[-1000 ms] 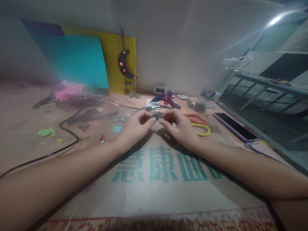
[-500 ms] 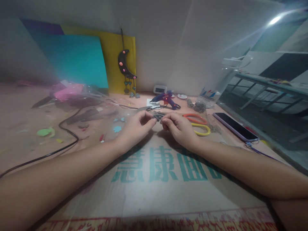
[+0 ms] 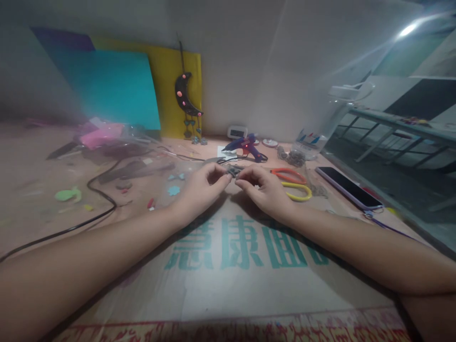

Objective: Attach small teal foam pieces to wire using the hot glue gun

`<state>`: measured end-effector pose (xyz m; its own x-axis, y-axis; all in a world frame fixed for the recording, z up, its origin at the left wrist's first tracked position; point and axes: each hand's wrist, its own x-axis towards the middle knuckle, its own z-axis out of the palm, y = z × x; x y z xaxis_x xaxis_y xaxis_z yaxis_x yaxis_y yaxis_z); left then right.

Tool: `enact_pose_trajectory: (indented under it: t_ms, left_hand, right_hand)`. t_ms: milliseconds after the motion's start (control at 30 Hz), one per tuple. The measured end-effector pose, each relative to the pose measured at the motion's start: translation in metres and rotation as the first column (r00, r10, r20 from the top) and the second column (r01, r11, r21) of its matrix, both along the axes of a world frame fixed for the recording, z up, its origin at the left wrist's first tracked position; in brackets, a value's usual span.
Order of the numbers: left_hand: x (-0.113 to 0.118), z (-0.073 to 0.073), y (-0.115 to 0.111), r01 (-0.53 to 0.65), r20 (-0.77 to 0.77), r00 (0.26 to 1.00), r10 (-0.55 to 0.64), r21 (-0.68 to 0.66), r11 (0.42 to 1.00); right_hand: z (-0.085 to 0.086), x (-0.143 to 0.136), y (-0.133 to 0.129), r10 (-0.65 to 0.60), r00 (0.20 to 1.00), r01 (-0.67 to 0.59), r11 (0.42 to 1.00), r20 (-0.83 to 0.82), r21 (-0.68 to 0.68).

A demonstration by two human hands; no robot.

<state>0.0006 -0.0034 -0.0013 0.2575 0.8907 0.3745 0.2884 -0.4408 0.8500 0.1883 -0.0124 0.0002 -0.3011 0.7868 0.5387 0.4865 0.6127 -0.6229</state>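
Note:
Near the middle of the table, my left hand (image 3: 210,184) pinches a small grey piece (image 3: 233,172) between thumb and fingertips. My right hand (image 3: 261,187) is closed just to its right, its fingertips at the edge of that piece; what they hold is too small to make out. Just behind the hands lies a blue glue gun (image 3: 244,145) with a small red light, its nozzle over a white card. Scissors with a red handle (image 3: 289,175) and a yellow handle (image 3: 299,192) rest right of my right hand.
A phone (image 3: 349,188) lies at the right edge, with a clear jug (image 3: 313,128) behind it. A black cable (image 3: 103,209) crosses the left side. Coloured sheets (image 3: 114,88) and a dark moon ornament (image 3: 183,97) stand at the back.
My right hand's fingertips have shifted slightly left and its fingers have rearranged at the small grey piece. My left hand has stayed nearly still.

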Motion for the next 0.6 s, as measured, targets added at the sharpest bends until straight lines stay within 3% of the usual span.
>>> enact_pose_trajectory:
  t_ms: [600]
  left_hand:
    - [0.0012,0.0032,-0.0028,0.047,0.036,0.998,-0.045,-0.04,0.998]
  right_hand:
    - [0.0058,0.0015,-0.0035,0.004,0.993,0.005,0.997,0.115,-0.072]
